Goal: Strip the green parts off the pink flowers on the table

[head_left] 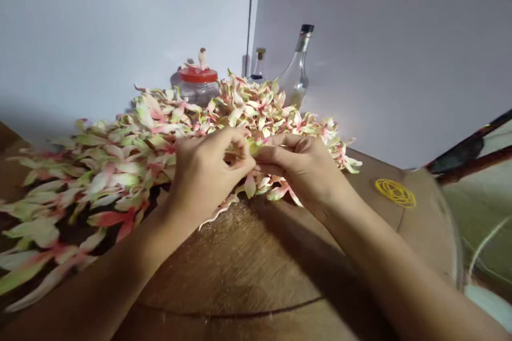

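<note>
1. The left fingers [241, 164] and right fingers [276, 155] pinch a small green-and-pink petal [256, 145] between them.
2. Pink-and-green flowers [116, 170] lie heaped behind and left of them on the brown wooden surface [240, 272].

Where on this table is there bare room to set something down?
Bare wood lies between the left forearm and right forearm, nearer than the flowers, and around the yellow loops. Crowded: left and back, where flowers crowd the jar and bottles.
</note>
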`<control>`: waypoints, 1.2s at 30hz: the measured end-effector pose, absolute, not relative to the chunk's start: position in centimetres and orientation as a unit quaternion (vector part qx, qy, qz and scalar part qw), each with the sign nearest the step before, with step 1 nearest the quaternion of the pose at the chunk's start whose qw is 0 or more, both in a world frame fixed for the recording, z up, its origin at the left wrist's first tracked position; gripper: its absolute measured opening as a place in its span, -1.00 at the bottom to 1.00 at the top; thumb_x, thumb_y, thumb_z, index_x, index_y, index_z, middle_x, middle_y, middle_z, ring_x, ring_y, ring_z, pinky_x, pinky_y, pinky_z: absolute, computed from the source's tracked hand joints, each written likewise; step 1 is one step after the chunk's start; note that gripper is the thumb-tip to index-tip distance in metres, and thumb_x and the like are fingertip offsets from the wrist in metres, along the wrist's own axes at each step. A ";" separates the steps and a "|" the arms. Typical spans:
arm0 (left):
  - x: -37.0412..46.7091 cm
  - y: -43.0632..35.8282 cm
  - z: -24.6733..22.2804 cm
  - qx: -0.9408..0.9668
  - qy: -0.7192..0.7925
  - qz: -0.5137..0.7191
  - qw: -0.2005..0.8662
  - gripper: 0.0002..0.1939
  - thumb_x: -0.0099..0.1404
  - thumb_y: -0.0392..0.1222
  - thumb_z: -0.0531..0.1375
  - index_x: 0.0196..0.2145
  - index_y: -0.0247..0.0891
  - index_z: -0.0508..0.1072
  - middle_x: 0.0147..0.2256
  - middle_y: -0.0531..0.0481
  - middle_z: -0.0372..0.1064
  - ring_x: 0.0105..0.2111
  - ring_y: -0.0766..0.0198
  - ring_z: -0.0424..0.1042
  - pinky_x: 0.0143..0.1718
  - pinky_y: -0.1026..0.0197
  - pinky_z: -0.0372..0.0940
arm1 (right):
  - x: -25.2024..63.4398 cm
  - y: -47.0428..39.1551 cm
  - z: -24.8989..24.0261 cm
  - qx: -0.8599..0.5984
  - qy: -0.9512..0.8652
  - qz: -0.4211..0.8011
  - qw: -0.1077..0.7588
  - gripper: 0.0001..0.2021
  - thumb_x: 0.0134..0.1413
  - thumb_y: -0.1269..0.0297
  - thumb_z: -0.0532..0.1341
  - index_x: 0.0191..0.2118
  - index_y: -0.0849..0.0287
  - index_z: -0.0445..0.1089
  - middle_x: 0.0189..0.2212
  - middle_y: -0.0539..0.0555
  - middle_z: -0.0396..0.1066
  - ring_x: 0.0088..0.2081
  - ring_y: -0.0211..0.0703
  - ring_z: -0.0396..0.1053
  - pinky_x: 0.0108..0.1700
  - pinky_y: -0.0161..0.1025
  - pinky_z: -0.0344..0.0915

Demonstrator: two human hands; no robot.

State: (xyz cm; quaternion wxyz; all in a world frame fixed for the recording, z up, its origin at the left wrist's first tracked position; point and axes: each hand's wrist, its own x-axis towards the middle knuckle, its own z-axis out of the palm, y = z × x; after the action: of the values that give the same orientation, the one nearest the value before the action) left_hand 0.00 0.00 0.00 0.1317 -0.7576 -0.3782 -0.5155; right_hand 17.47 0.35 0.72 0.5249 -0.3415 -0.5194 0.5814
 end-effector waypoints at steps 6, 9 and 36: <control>0.1 0.2 0.9 -0.706 -0.424 -0.565 0.049 -0.89 0.12 -0.41 0.25 -0.43 -0.24 0.42 -0.36 0.09 0.56 -0.55 0.39 0.46 -0.51 0.31 0.33 | 17.9 0.7 0.5 -0.332 -0.500 0.609 0.519 -0.93 0.04 0.31 0.41 -0.40 0.16 0.57 -0.36 0.08 0.61 -0.29 -0.21 0.58 -0.13 -0.28 0.53; -0.1 0.6 0.7 -0.755 -0.362 -0.538 0.091 -0.87 0.18 -0.45 0.22 -0.35 -0.27 0.42 -0.11 -0.06 0.54 -0.31 0.29 0.54 -0.41 0.31 0.44 | 17.6 0.4 0.6 -0.333 -0.491 0.617 0.518 -0.95 0.03 0.33 0.41 -0.39 0.16 0.57 -0.37 0.06 0.61 -0.30 -0.23 0.57 -0.12 -0.28 0.52; -1.2 1.8 1.0 -0.804 -0.303 -0.510 0.026 -0.92 0.23 -0.28 0.36 -0.30 -0.15 0.61 -0.10 -0.01 0.56 -0.13 0.18 0.55 -0.08 0.11 0.48 | 18.4 0.5 0.7 -0.324 -0.578 0.573 0.483 -0.86 0.06 0.22 0.43 -0.28 0.12 0.56 -0.29 0.05 0.60 -0.26 -0.17 0.56 -0.12 -0.18 0.50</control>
State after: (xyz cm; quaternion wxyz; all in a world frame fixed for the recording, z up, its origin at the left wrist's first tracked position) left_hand -1.24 1.77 0.99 0.0257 -0.8042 -0.3033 -0.5104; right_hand 18.42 0.51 0.70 0.4833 -0.3240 -0.5776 0.5726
